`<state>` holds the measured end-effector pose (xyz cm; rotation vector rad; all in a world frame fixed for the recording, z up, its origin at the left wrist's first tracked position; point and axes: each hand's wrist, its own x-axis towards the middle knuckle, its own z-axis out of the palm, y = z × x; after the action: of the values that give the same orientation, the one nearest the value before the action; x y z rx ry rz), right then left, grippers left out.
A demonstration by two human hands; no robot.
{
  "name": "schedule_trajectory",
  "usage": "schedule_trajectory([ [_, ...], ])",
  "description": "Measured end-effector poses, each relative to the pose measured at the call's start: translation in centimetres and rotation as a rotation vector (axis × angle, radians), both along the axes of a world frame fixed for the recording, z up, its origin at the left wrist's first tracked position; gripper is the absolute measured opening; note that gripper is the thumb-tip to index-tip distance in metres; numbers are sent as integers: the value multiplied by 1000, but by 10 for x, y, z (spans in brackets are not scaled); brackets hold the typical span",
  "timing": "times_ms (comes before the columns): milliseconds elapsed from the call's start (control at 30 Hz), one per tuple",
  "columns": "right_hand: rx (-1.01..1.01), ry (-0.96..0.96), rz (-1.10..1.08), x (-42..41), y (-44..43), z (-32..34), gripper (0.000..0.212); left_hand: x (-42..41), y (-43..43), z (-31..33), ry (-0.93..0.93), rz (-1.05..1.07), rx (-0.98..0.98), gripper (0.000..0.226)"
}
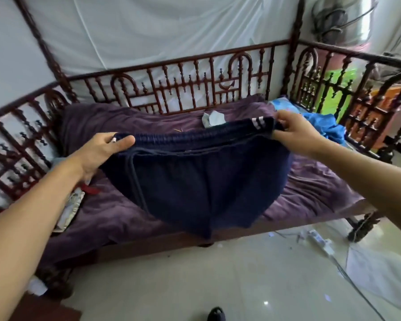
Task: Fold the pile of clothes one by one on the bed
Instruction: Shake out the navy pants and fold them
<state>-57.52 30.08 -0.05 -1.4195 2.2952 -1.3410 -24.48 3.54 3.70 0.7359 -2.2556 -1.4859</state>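
Shorts (195, 179) up by waistband | left hand (102, 151) and right hand (294, 133) pinching its corners | I'd keep it taut, lay flat on bed (310, 193), then halve.

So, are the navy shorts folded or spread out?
Spread, not folded: the left hand and right hand hold the navy shorts by the waistband ends, legs hanging over the bed.

Navy shorts (195, 186), waistband between left hand (102, 151) and right hand (292, 133), above purple bed (310, 195).
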Motion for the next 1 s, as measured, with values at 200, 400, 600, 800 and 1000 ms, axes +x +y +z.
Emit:
schedule_trajectory([
  [200,-384,-153,-18,58,17,122,17,79,39,97,172,-127,-18,71],
  [400,-577,-227,-9,90,6,203,4,112,45,168,320,-158,-90,74],
  [600,-496,-27,-184,76,-36,198,22,98,8,168,303,13,-274,40],
  [800,-244,339,-410,61,-115,182,39,58,-100,157,378,483,-385,19],
  [1000,-23,298,-430,16,-214,99,34,8,-185,74,210,455,-239,21],
])
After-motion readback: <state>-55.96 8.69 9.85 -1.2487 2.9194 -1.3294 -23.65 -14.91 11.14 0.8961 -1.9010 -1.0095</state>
